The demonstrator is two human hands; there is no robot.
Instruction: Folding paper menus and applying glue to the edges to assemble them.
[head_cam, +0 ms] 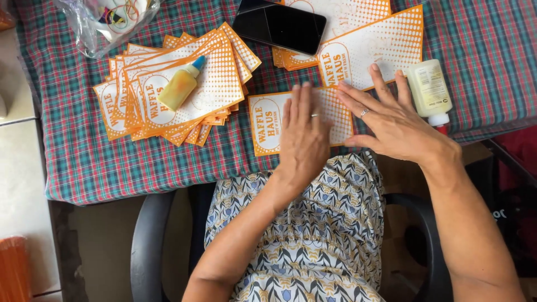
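Plaid cloth (84, 162) in red, green and blue covers the table; you sit at its near edge in a black armchair (146, 246), a patterned dress across your lap. Nearest you, at the table's front edge, lies one orange-and-white printed paper sleeve (268, 120), its long axis running left to right across your front. Your left hand (304, 137) lies flat on its middle, fingers together and extended, palm down, gripping nothing. Your right hand (391, 120) lies flat too, fingers spread, over the sleeve's right end and onto the lower edge of a second, tilted sleeve (372, 47) just beyond. The two hands sit side by side, near each other but apart; neither clamps anything. The pressed sleeve is directly under both palms, so the left hand holds the centre and the right has the far right end. Just right of your right fingertips lies a pale glue bottle with a red tip (429, 89), the tip pointing toward you. Further left, well apart from the hands, a fanned stack of the same sleeves (134, 106) carries a small yellow glue bottle with a blue cap (180, 84). Beyond, a dark phone (279, 25) rests on more sleeves, and a clear plastic bag (106, 19) sits at the far left corner.
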